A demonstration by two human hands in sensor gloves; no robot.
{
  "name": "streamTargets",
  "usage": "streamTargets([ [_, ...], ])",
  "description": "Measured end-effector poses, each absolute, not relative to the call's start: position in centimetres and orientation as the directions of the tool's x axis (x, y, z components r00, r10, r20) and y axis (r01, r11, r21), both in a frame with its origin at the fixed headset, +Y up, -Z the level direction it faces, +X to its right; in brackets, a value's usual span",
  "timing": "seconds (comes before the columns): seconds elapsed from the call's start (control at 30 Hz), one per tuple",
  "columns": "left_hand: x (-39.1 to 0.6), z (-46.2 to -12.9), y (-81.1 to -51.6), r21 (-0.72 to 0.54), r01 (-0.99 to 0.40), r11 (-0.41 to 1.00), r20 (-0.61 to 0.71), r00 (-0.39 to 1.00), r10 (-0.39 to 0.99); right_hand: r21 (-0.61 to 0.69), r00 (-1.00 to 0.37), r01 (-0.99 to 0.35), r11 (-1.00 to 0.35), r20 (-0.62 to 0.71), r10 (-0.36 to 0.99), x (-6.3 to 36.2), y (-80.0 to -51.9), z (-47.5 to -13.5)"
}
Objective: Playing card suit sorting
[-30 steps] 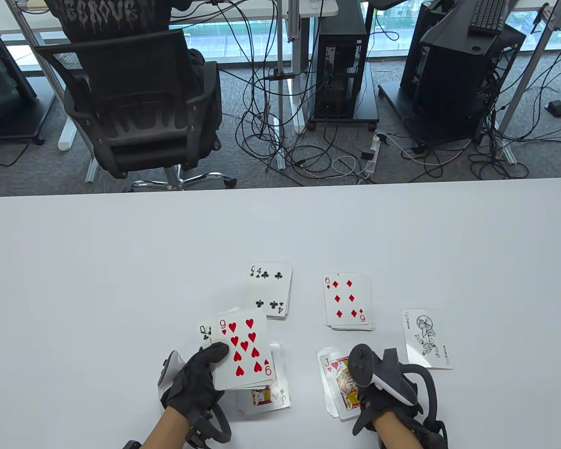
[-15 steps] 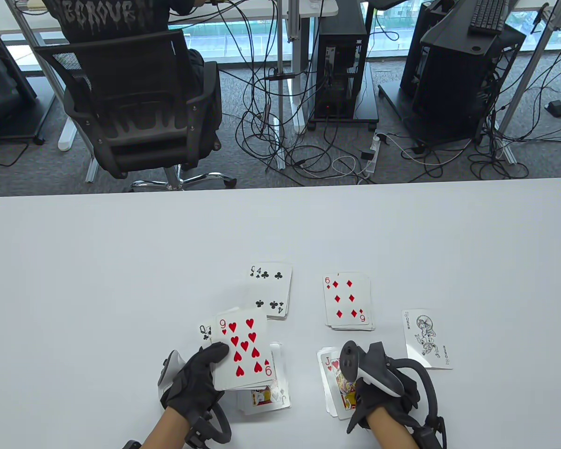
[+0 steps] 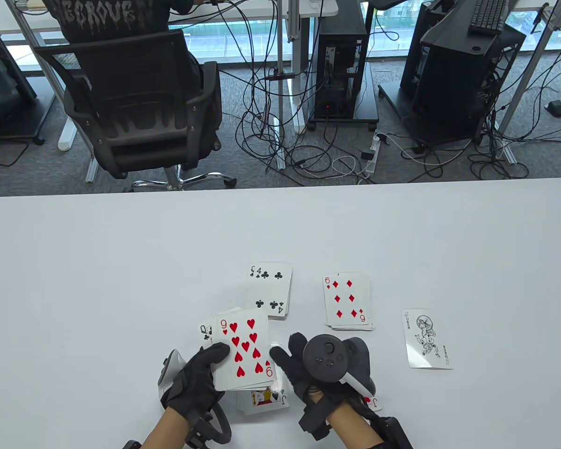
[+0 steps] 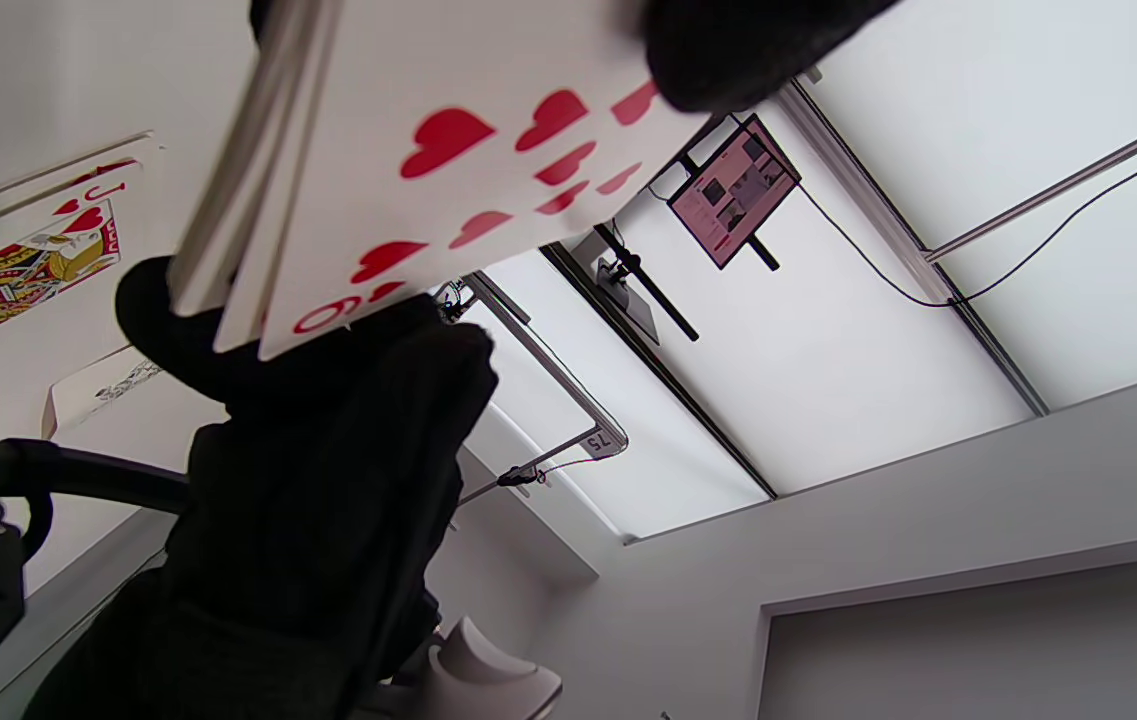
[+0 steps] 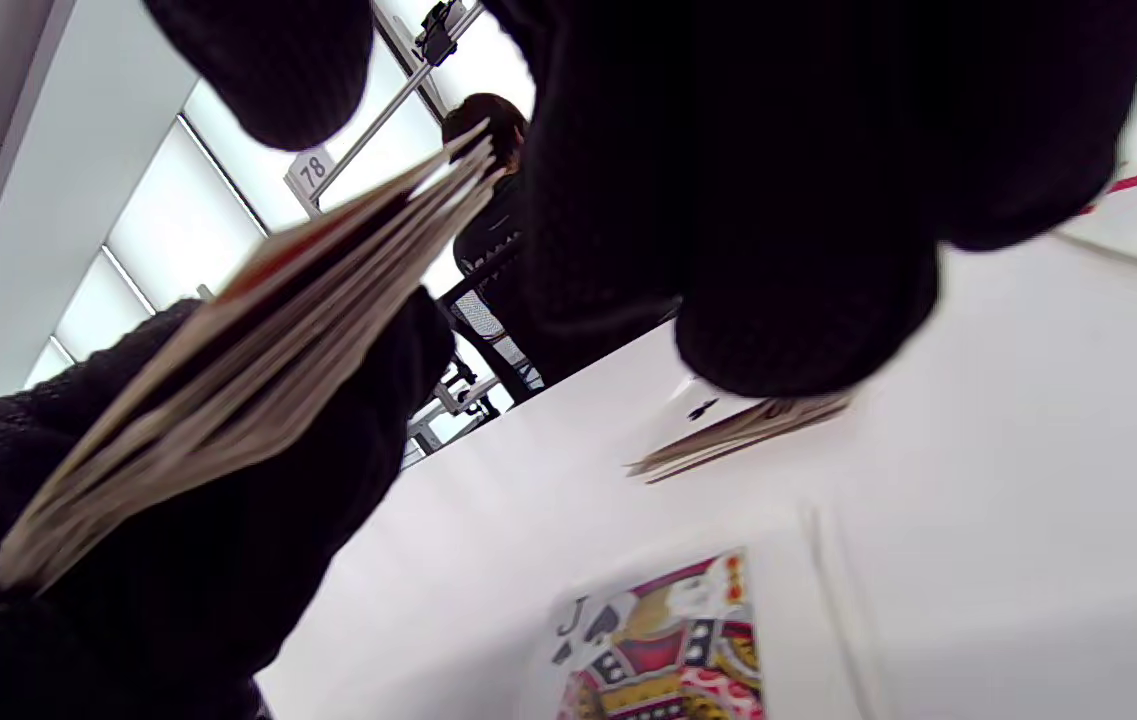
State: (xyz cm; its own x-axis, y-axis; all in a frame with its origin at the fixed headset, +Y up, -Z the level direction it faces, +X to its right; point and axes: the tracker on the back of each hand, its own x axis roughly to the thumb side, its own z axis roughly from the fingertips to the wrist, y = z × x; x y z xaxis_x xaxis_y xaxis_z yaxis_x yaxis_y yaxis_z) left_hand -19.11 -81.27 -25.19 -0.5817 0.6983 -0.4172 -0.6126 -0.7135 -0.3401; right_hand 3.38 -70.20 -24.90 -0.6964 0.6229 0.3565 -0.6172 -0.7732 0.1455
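Observation:
My left hand (image 3: 217, 358) grips a deck (image 3: 243, 351) above the table, face up, nine of hearts (image 4: 488, 170) on top, thumb on its left edge. My right hand (image 3: 285, 358) sits just right of the deck, fingers stretched toward its right edge and holding nothing; whether they touch it I cannot tell. A clubs pile (image 3: 271, 292) shows a four, a diamonds pile (image 3: 348, 301) a six. The jack of spades (image 3: 264, 397) lies under the held deck. The jack of hearts pile (image 3: 373, 402) is mostly hidden by my right hand. In the right wrist view the deck (image 5: 258, 330) is edge-on.
A joker (image 3: 427, 339) lies alone at the right. A queen of clubs (image 3: 205, 331) peeks out left of the deck. The white table (image 3: 121, 262) runs wide on both sides. Behind it stand an office chair (image 3: 135, 107) and computer towers (image 3: 341, 61) with floor cables.
My right hand left the jack of hearts pile and swung left to the deck's right edge. The left hand and deck stayed still.

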Motion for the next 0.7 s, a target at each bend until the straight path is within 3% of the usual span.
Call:
streamTargets([
  [0.13, -19.1, -25.2, -81.3, -0.344, -0.613, -0.712, -0.416, -0.580, 0.700, 0.153, -0.703, -0.593, -0.790, 0.379, 0.601, 1.8, -70.9, -24.7],
  [0.23, -19.1, -25.2, -81.3, -0.349, -0.617, -0.706, -0.413, -0.575, 0.706, 0.069, -0.696, -0.626, -0.777, 0.400, 0.596, 1.6, -71.3, -24.5],
  [0.4, -19.0, -25.3, -81.3, -0.366, -0.610, -0.703, -0.411, -0.571, 0.710, 0.045, -0.601, -0.748, -0.662, 0.377, 0.705, 2.3, -71.5, -24.6],
  [0.7, -19.1, -25.4, -81.4, -0.366, -0.608, -0.705, -0.409, -0.575, 0.709, 0.004, -0.590, -0.780, -0.625, 0.327, 0.738, 5.2, -71.4, -25.0],
])
